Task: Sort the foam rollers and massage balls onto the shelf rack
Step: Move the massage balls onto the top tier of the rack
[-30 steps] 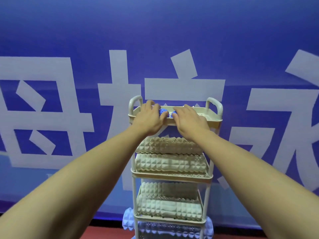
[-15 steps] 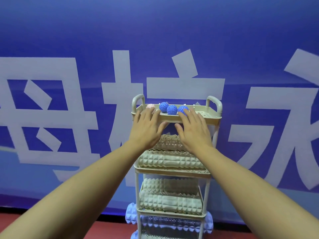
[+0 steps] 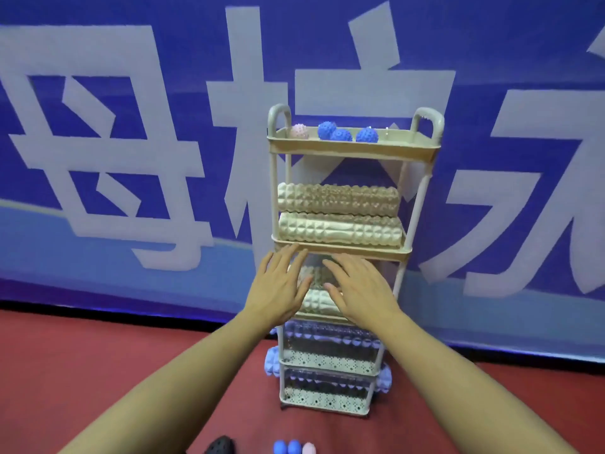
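Note:
A tall beige shelf rack (image 3: 353, 149) stands against the blue wall. Its top tray holds three blue spiky massage balls (image 3: 340, 134) and a pink one (image 3: 299, 131). Two beige foam rollers (image 3: 339, 229) lie on the second shelf, and more beige rollers (image 3: 319, 298) lie on the third, partly hidden by my hands. Pale blue rollers (image 3: 271, 362) fill the lower shelves and stick out at the sides. My left hand (image 3: 278, 288) and my right hand (image 3: 360, 290) hover with spread fingers in front of the third shelf, holding nothing.
On the red floor (image 3: 98, 371) at the bottom edge lie two blue balls (image 3: 286, 448) and a pink ball (image 3: 308, 448), next to a black shoe (image 3: 221, 445). A blue banner (image 3: 131, 126) with large white characters covers the wall behind the rack.
Both hands have let go of the balls on the top tray and dropped to the third shelf's height. The view has tilted down, so the floor and lower shelves show.

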Demonstrator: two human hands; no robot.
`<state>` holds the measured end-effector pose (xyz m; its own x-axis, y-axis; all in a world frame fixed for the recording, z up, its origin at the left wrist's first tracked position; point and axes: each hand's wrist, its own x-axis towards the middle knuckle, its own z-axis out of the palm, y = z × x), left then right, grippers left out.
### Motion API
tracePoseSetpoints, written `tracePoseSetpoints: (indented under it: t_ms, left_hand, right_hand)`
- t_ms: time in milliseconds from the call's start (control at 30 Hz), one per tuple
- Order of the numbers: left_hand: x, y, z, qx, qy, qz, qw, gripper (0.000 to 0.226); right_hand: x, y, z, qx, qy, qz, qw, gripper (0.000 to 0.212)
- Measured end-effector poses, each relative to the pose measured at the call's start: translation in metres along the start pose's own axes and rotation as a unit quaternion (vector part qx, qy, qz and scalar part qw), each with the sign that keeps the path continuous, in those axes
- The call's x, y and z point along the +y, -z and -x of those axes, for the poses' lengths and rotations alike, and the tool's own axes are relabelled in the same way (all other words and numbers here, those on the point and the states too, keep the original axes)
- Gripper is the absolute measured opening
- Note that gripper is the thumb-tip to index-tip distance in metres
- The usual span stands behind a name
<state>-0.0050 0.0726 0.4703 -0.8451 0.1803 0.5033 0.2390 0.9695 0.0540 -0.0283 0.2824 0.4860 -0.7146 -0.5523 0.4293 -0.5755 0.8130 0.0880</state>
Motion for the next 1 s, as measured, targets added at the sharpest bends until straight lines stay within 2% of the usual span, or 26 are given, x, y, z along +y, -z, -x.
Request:
tracePoseSetpoints:
  t_ms: [233, 433, 567, 700, 867, 1000]
  left_hand:
    - [-0.008, -0.095, 0.121, -0.150, 0.024, 0.008, 0.988, 0.062]
    - [-0.022, -0.181, 0.192, -0.267, -0.004, 0.020, 0.964, 0.061]
    - [-0.034, -0.246, 0.234, -0.354, 0.010, 0.048, 0.934, 0.067]
    - [-0.040, -0.311, 0.268, -0.454, 0.090, 0.102, 0.881, 0.061]
    - [-0.053, -0.394, 0.296, -0.514, 0.139, 0.142, 0.834, 0.059]
    - [-0.060, -0.456, 0.303, -0.544, 0.154, 0.151, 0.811, 0.055]
  right_hand:
    - [-0.034, -0.110, 0.095, -0.143, -0.049, -0.058, 0.987, 0.062]
    - [-0.048, -0.204, 0.162, -0.258, -0.084, -0.107, 0.957, 0.065]
    - [-0.053, -0.271, 0.197, -0.351, -0.122, -0.128, 0.919, 0.066]
    - [-0.064, -0.337, 0.221, -0.427, -0.138, -0.156, 0.880, 0.068]
    - [-0.075, -0.416, 0.236, -0.477, -0.154, -0.184, 0.845, 0.069]
    - [-0.077, -0.476, 0.233, -0.503, -0.195, -0.223, 0.812, 0.069]
